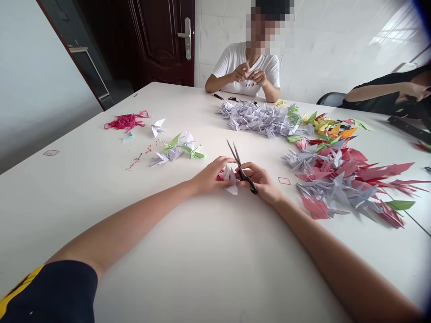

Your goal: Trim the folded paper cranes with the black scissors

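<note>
Near the middle of the white table (208, 251), my left hand (213, 174) is closed on a folded paper crane (230, 180), pale lilac, with something pinkish-red in the palm beside it. My right hand (261, 181) holds a pair of scissors (248, 176) with black handles, its blades pointing up and away from me, slightly apart. The right fingertips are close to the crane; whether they touch it I cannot tell. Beyond my left hand lies a small group of lilac and green paper cranes (175, 152), and a single lilac crane (157, 128) farther off.
Tangled magenta yarn (124, 121) lies at the far left, with small red scraps (141, 156) nearer. A lilac crane heap (259, 116) and a mixed red heap (340, 166) cover the right side. A person (247, 67) sits opposite; another person's arm (380, 92) is at right.
</note>
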Motion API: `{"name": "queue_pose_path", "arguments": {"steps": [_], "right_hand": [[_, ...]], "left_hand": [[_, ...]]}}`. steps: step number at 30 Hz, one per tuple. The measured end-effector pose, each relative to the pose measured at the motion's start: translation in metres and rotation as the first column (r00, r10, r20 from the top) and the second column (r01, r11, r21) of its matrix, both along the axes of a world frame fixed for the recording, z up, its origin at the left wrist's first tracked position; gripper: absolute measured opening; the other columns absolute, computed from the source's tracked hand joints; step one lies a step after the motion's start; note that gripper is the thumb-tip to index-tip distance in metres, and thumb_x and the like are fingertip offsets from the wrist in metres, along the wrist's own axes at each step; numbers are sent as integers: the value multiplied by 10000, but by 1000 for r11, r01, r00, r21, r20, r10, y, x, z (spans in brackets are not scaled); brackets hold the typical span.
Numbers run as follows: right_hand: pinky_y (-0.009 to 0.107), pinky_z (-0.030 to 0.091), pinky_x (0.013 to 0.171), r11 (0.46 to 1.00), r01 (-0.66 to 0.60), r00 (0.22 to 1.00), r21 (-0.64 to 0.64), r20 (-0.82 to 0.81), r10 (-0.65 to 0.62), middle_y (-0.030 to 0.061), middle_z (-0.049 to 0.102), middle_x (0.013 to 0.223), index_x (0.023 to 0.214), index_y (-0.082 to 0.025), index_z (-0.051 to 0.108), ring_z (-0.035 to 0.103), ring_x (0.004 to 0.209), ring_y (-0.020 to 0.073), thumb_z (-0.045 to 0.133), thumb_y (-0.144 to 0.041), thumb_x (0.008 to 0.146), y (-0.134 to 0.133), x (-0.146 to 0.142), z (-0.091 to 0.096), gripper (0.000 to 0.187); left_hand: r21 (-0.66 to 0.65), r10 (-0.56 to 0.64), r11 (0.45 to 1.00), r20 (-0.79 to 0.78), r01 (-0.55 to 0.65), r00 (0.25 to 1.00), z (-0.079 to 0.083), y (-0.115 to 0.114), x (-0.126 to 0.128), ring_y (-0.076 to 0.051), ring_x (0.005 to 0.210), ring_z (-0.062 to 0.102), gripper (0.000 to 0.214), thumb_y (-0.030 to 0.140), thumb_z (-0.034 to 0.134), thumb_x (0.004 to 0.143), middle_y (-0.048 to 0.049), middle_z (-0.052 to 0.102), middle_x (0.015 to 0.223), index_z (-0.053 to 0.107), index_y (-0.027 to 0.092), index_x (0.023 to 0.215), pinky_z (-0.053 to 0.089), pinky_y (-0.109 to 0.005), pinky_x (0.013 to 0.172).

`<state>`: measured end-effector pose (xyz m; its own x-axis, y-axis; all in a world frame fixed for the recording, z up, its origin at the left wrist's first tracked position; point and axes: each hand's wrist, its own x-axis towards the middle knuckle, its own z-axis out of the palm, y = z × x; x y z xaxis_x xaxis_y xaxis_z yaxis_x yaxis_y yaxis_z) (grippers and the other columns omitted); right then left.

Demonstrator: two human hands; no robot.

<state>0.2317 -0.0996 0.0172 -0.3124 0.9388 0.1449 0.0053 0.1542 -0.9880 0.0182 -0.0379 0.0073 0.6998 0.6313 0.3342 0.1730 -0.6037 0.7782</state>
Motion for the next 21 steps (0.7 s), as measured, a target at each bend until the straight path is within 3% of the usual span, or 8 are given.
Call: {"name": "queue_pose_path", "arguments": {"steps": [4,9,14,21], "right_hand": [[348,513,751,999,-33,999,-16,3,33,48,738,891,999,-240,605,654,768,194,847,-505,693,-1,-2,0,472],[376,517,820,999,37,999,-20,-1,-37,50,749,915,1013,-260,612,679,871,231,852,-514,674,2,2,-3,487],[401,525,882,995,90,994,-45,-64,-93,62,761,1009,1054,-278,613,698,973,257,843,-522,686,3,6,-4,498],[422,515,958,994,82,992,-71,-92,-89,55,769,1040,1065,-288,611,704,1004,248,845,-474,714,5,9,-10,461]], "left_hand": [[29,-3,1000,-47,4,999,5,-3,1,-229,1012,635,369,397,705,830,-88,626,1164,651,227,1153,538,-339,852],[77,45,996,0,-45,999,4,-2,-2,-233,1043,631,373,421,685,852,-91,627,1152,649,228,1170,538,-356,902],[-7,68,998,43,-67,997,3,-1,-3,-216,1006,642,404,444,680,855,-88,646,1155,634,236,1199,566,-308,787],[-57,116,992,79,-112,990,5,-2,-2,-213,970,656,304,372,687,839,-71,698,1075,671,233,1109,559,-307,762]]}}
